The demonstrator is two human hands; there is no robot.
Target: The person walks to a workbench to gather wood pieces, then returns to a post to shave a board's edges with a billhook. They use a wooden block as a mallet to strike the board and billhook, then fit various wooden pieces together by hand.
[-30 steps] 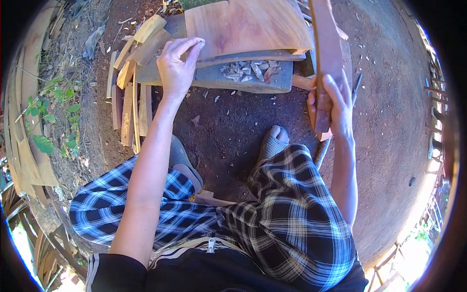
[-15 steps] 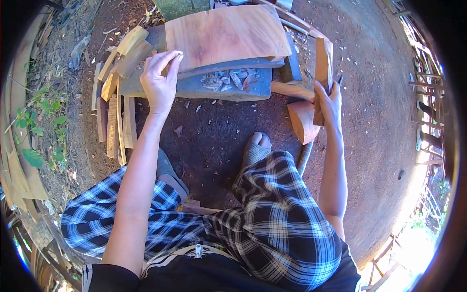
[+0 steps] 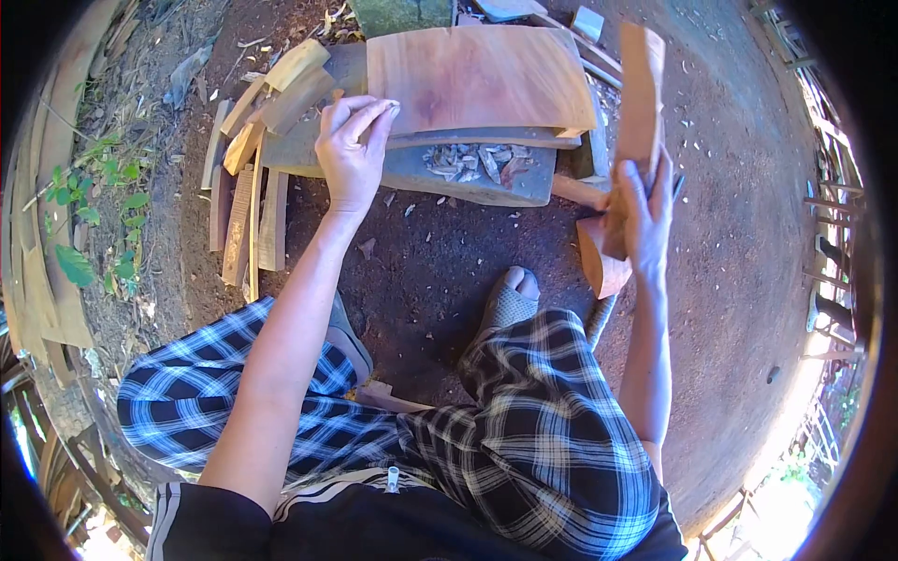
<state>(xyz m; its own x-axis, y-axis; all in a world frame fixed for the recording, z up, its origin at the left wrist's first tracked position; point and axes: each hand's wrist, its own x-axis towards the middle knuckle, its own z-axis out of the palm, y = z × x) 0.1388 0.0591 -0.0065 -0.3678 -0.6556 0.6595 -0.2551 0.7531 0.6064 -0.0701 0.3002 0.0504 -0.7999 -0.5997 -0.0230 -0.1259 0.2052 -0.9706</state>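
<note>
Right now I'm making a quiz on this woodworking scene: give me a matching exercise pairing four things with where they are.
Things:
1. left hand
2. right hand
3. wood chips
4. offcuts

Places:
A. heaped on the grey block
B. gripping an upright plank
C. on the left edge of the wide board
D. piled on the dirt left of the block

Pairs: 1-C, 2-B, 3-A, 4-D
</note>
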